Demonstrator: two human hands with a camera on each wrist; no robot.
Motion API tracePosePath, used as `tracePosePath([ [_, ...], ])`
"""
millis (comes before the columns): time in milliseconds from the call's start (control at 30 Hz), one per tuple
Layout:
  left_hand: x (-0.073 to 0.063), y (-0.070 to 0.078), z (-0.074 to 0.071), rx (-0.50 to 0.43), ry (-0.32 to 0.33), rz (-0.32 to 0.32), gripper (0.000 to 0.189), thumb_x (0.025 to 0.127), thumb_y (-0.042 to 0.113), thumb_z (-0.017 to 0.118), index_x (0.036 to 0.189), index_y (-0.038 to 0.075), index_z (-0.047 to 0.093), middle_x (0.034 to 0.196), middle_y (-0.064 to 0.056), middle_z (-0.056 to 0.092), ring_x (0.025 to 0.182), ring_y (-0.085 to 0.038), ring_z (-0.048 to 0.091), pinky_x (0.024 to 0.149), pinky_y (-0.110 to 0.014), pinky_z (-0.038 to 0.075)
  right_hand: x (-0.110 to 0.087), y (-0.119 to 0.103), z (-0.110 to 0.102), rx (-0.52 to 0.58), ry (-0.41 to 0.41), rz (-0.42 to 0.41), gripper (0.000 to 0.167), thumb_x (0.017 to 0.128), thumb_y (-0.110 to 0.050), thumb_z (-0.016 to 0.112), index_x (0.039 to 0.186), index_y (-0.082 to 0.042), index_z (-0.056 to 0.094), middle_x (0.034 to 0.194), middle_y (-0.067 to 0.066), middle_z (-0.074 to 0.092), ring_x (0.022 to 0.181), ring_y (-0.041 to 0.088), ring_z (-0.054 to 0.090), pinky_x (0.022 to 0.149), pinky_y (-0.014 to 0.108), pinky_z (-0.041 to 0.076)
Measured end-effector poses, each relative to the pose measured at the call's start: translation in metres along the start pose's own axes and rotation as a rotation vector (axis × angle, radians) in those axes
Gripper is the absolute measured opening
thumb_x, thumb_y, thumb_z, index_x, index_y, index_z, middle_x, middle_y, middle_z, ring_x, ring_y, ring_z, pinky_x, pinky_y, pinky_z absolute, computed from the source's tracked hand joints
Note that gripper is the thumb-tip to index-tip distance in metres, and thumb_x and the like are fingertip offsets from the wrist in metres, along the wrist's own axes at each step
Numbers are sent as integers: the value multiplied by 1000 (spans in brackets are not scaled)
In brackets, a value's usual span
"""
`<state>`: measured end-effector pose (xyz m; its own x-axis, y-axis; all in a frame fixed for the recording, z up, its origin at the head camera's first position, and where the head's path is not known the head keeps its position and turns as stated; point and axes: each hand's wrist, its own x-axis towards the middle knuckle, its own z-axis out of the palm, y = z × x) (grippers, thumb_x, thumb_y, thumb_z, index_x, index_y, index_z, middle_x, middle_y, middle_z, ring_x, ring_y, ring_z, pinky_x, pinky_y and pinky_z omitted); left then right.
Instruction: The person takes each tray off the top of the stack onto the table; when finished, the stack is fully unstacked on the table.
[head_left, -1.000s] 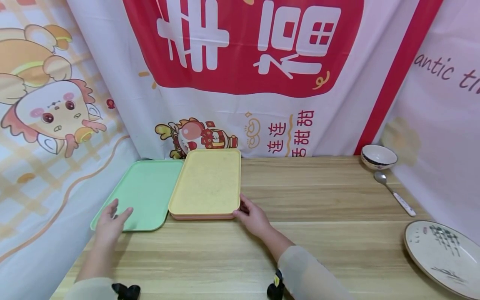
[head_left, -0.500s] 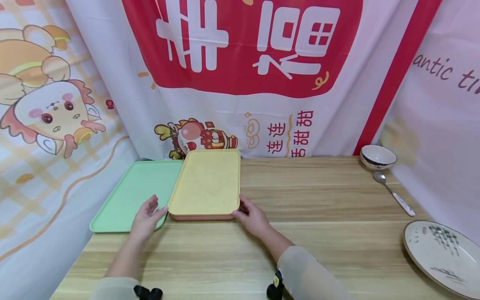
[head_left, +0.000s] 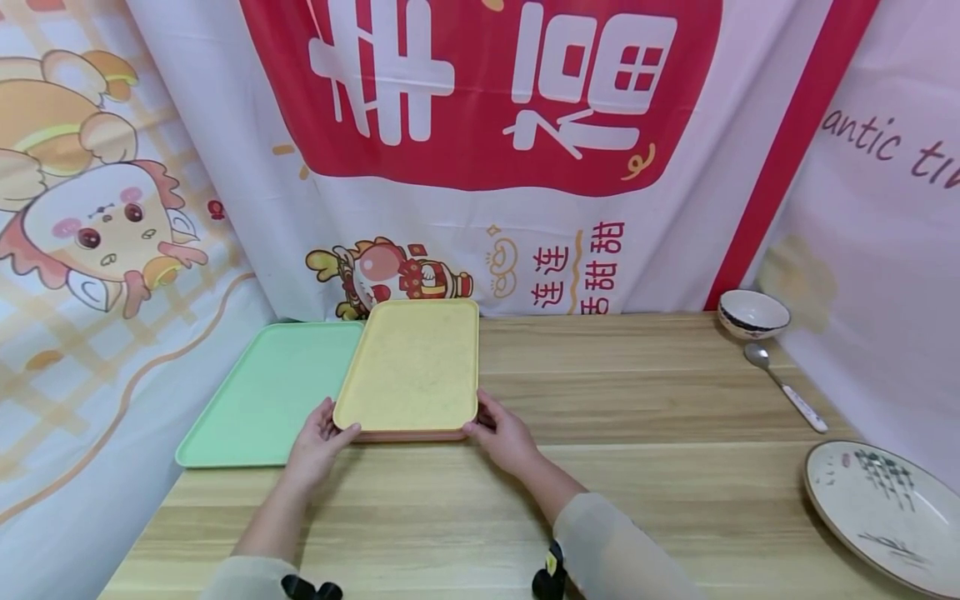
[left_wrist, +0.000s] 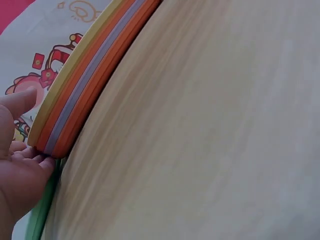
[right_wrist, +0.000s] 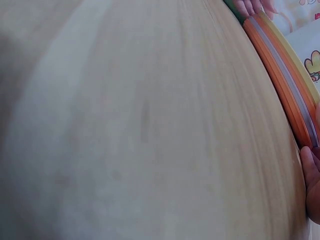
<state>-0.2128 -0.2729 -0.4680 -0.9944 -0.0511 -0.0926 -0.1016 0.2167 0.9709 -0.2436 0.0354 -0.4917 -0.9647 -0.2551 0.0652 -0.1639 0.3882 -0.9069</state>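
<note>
Lying between fingers: stacked trays.

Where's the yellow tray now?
In the head view, just left of centre: the yellow tray tops the stack, right of the green tray, with the left hand and right hand at its near corners.

Reaching forward from bottom of head view with left forearm and right forearm, both slanting inward. Gripping with left hand: fingers bent at far side, thumb angled right. Gripping with right hand as well: fingers bent above thumb, thumb angled left. Holding both hands about level with each other, apart, thumb sides facing. Seeing right hand only partly in right wrist view, cut off by right edge.
</note>
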Motion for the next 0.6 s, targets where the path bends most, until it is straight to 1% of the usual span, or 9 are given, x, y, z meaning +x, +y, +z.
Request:
tracePosePath([
  [100, -1, -4, 0, 3, -12, 5, 92, 97, 12, 62, 155, -1, -8, 163, -23, 2, 152, -37, 8, 127, -46, 14, 0, -1, 0, 7, -2, 1, 70, 94, -29, 66, 152, -7, 35, 140, 17, 57, 129, 31, 55, 110, 44, 47],
  [233, -1, -8, 1, 29, -16, 25, 90, 96, 11, 62, 155, -2, -6, 163, -23, 4, 152, -35, 9, 126, -45, 15, -1, -3, 0, -14, 2, 7, 68, 94, -29, 66, 151, -7, 37, 138, 16, 59, 128, 31, 56, 109, 45, 48],
  [333, 0, -10, 1, 59, -8, 42, 88, 96, 8, 61, 155, -3, -4, 163, -24, 7, 152, -35, 11, 126, -45, 16, 0, -4, 1, -24, 9, 25, 65, 94, -30, 66, 149, -7, 40, 138, 15, 59, 128, 31, 55, 109, 45, 48],
  [433, 0, -10, 2, 91, 2, 53, 85, 96, 7, 60, 155, -5, -1, 162, -25, 9, 151, -36, 13, 125, -45, 18, 0, -6, 1, -10, 15, 48, 63, 95, -30, 65, 149, -9, 41, 138, 14, 59, 129, 30, 54, 110, 45, 47],
  [467, 0, -11, 2, 99, 6, 58, 85, 96, 6, 60, 154, -6, 0, 162, -26, 10, 151, -37, 14, 125, -45, 19, 0, -6, 2, -7, 19, 41, 62, 95, -30, 65, 148, -7, 42, 137, 15, 59, 128, 31, 55, 110, 46, 47],
  [600, 1, -11, 2, 93, 18, 53, 83, 96, 5, 60, 154, -7, 2, 161, -26, 12, 150, -36, 16, 124, -44, 20, 0, -8, 3, 17, 37, 39, 61, 95, -28, 65, 147, -4, 43, 136, 17, 60, 127, 32, 55, 110, 46, 47],
])
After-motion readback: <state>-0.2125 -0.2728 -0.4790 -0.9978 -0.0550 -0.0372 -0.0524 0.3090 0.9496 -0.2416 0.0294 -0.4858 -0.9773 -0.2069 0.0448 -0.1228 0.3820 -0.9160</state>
